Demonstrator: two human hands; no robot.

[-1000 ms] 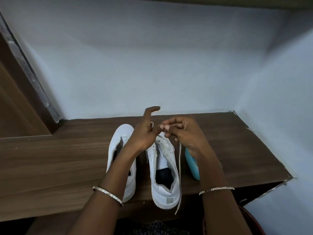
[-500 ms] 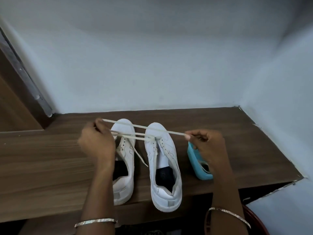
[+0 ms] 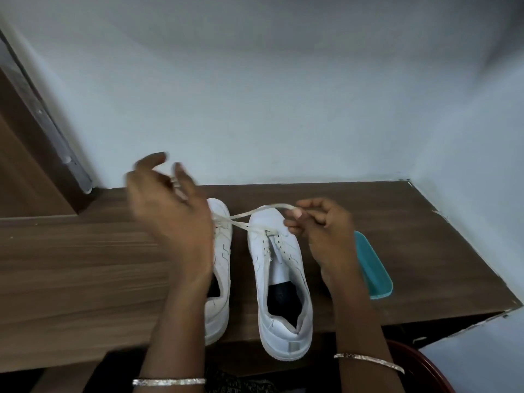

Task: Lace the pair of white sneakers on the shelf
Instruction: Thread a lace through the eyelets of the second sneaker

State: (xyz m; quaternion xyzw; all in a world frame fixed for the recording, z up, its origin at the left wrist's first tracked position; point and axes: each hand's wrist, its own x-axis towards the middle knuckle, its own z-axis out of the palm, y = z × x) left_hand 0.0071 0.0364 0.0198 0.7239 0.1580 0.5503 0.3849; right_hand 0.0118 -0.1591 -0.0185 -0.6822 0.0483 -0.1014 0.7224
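Two white sneakers stand side by side on the brown wooden shelf, toes toward the wall. The right sneaker has a white lace through its front eyelets, and the two ends cross above its toe. My right hand pinches one lace end just right of that toe. My left hand, blurred, is raised above the left sneaker with its fingers spread; the other lace end runs up between its fingers. My left forearm hides much of the left sneaker.
A teal plastic tray lies on the shelf right of my right wrist. White walls close the shelf at the back and right. A wooden frame stands at the left. A dark red rim shows below the shelf's front edge.
My left hand has risen and moved right, opening its fingers from a closed pinch. The taut lace has slackened and its ends now cross over the right sneaker's toe. My right hand shifted slightly left.
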